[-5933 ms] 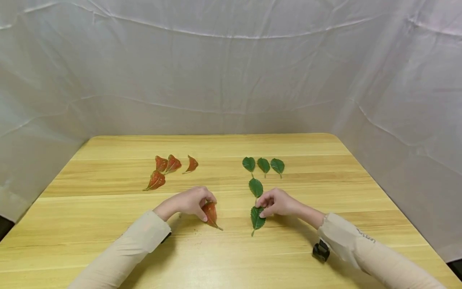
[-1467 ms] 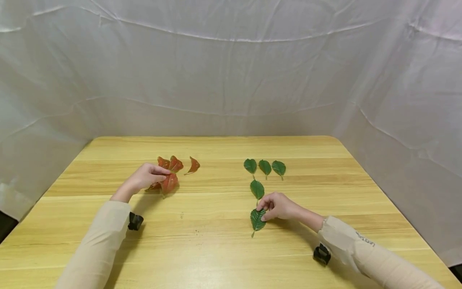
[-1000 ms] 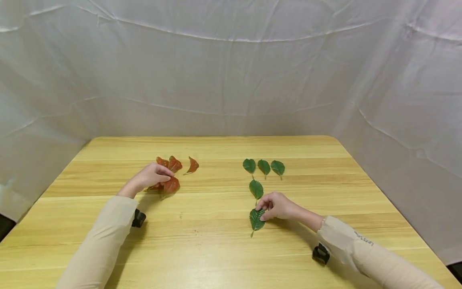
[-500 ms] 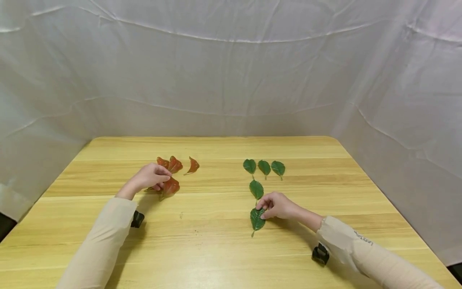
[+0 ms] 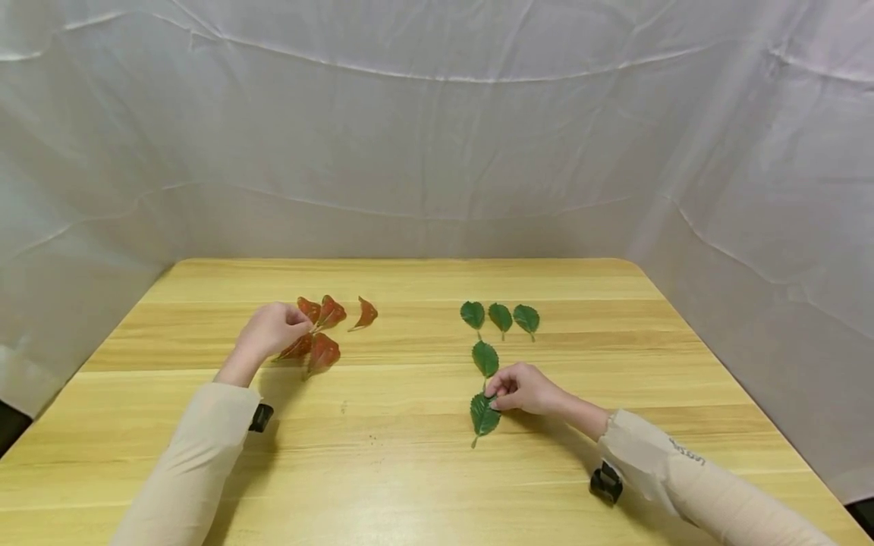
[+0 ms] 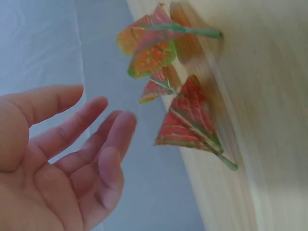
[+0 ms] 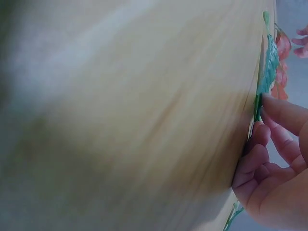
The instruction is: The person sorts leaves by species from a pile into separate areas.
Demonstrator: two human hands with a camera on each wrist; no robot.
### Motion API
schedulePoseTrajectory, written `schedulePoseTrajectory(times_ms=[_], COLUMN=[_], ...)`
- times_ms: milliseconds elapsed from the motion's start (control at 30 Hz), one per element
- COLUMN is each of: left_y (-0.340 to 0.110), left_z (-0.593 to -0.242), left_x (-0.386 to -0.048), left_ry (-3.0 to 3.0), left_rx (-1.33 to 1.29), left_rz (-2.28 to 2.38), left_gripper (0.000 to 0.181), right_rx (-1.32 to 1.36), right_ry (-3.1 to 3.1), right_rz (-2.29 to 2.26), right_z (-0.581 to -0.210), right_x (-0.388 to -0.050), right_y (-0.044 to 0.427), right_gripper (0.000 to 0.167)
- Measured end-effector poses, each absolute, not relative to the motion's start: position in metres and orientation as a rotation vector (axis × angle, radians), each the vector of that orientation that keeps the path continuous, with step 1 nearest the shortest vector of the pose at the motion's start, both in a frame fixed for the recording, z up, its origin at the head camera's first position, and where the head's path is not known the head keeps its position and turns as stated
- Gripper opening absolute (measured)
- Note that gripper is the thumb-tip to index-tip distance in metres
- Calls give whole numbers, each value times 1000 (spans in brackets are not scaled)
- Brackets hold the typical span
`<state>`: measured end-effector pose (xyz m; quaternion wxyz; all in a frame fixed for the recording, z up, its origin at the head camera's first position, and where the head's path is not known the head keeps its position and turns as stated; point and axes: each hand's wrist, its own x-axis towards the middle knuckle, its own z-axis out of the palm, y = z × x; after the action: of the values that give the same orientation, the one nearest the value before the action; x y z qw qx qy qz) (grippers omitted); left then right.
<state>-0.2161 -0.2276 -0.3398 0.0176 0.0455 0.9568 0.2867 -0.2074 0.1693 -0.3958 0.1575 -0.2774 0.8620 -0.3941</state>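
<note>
My left hand (image 5: pixel 271 331) hovers beside the red leaves at the table's left. In the left wrist view its fingers are loosely bent, apart from the nearest red leaf (image 6: pixel 188 118). Below that hand in the head view lie a left red leaf (image 5: pixel 295 347) and a right red leaf (image 5: pixel 323 353); two more, including this red leaf (image 5: pixel 331 312), lie just behind. With thumb and fingertips, my right hand (image 5: pixel 531 390) pinches the upper edge of the nearest green leaf (image 5: pixel 483 415). In the right wrist view, this green leaf (image 7: pixel 270 62) is seen nearly edge-on.
A separate curled red leaf (image 5: pixel 366 312) lies right of the red group. Another green leaf (image 5: pixel 485 357) sits above the pinched one, with a row of three behind, including this green leaf (image 5: pixel 501 315). Pale cloth (image 5: pixel 437 152) surrounds the wooden table (image 5: pixel 410 485).
My left hand carried a red leaf from the table's middle to the red group, let go and drew slightly left. My right hand stays at the green leaf, which has shifted slightly.
</note>
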Motion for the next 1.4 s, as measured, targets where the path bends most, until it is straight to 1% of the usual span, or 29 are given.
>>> schedulePoseTrajectory(times_ms=[67,233,467,633,967,1400], left_y=[-224,-211,-194,-177,-145,-122], left_z=[-339,-339,-348,-359,-371,-378], left_x=[-214,-211,-209,-205,-195,-188], left_ry=[3023,3095,3003,2943,2806,2701], left_rx=[147,275,471,561,825,960], left_rz=[879,947,1220,1308,1307,1167], left_gripper=[26,21,13,11,21,20], right_rx=[-808,-818,-759,-699,-718,-772], right_ry=[2502,2602,2714,2706,2675,2651], right_rz=[-1095,-952,-766,-773,-796,-834], right_z=[-396,-396,-393,-392,-391,-391], right_x=[-206,-200,-196,-196,-198,-198], right_y=[168,162,156,156,158,161], right_gripper=[8,21,30,30,29,28])
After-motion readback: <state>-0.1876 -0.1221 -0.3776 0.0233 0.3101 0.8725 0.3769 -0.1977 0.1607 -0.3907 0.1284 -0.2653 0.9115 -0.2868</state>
